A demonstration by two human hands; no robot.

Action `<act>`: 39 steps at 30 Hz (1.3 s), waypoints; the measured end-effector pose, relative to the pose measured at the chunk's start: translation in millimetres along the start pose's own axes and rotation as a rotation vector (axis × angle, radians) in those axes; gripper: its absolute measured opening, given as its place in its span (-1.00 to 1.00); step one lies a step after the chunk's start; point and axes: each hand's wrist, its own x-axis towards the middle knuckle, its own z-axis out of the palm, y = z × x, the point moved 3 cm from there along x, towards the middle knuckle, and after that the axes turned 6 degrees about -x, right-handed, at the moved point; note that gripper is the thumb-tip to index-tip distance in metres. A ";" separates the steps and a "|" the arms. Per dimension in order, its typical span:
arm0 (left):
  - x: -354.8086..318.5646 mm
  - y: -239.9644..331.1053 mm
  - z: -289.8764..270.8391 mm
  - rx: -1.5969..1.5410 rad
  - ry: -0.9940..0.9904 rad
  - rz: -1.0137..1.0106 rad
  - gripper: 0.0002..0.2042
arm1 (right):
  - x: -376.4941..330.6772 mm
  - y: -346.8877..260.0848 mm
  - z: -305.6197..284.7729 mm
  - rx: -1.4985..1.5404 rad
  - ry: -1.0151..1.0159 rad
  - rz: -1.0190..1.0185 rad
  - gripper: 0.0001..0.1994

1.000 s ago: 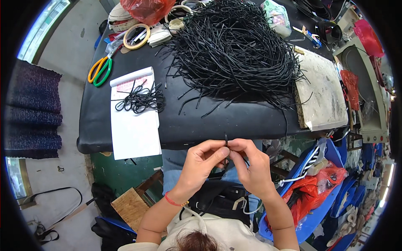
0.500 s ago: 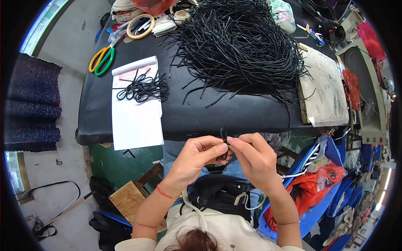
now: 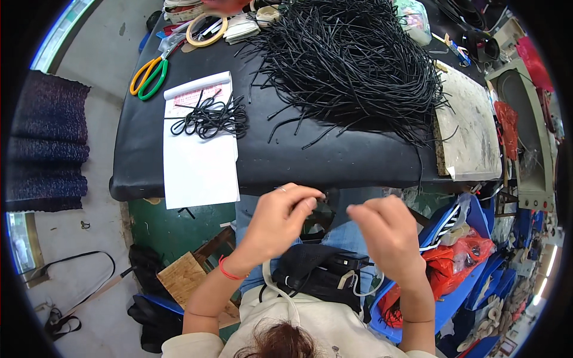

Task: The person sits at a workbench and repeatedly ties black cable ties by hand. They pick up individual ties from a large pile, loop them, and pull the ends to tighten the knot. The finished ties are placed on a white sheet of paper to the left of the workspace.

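Just off the table's front edge, my left hand (image 3: 277, 221) pinches a short black cord (image 3: 324, 197) between thumb and forefinger. Only a small dark bit of it shows, beside a blurred smear. My right hand (image 3: 388, 235) is raised a little way to the right, fingers curled together and smeared by motion; whatever sits in its fingertips is too blurred to make out. Beyond my hands, a small bunch of looped black cords (image 3: 213, 117) lies on a white paper pad (image 3: 200, 173). A big tangled heap of black cords (image 3: 358, 71) covers the table's back middle.
On the black-covered table (image 3: 286, 161) lie green-and-orange-handled scissors (image 3: 149, 77) and a tape roll (image 3: 206, 30) at the back left. A worn pale board (image 3: 468, 125) rests at the right. Red plastic bags (image 3: 456, 256) fill a blue bin (image 3: 388, 325) beside my right arm; a wooden stool (image 3: 182, 277) stands left.
My hands have moved apart: the right went rightward, away from the left. The black loop that stood up between my fingertips no longer shows clearly. The view has shifted slightly.
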 end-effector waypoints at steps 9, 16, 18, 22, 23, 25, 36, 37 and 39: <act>-9.3 15.2 8.2 -0.682 -0.250 -0.185 -0.62 | -1.6 12.1 19.7 0.541 -0.015 0.295 -0.87; -5.8 -3.8 8.7 -0.512 -0.057 -0.114 -0.77 | -10.1 -5.5 21.5 0.615 -0.047 0.347 -0.80; -8.1 -2.6 11.5 -0.462 -0.004 -0.058 -0.80 | -16.9 -6.7 27.1 1.007 -0.195 0.505 -0.78; -6.5 -1.4 11.6 -0.634 -0.050 -0.141 -0.81 | -15.6 -6.8 31.8 1.199 -0.107 0.588 -0.81; -6.7 -0.1 10.5 -0.618 -0.013 -0.137 -0.82 | -16.5 -3.9 33.9 1.096 -0.059 0.575 -0.84; -6.0 2.4 12.8 -0.589 0.043 -0.128 -0.82 | -18.9 2.1 36.7 0.880 0.045 0.553 -0.88; -7.9 15.0 36.1 -0.164 0.232 0.163 -0.75 | -13.8 6.6 32.7 0.868 0.210 0.602 -0.86; -7.5 14.5 34.0 -0.217 0.207 0.131 -0.74 | -17.5 11.0 34.3 0.889 0.171 0.677 -0.83; -7.9 14.0 27.9 -0.328 0.159 0.068 -0.70 | -11.1 14.0 27.4 0.689 0.117 0.658 -0.78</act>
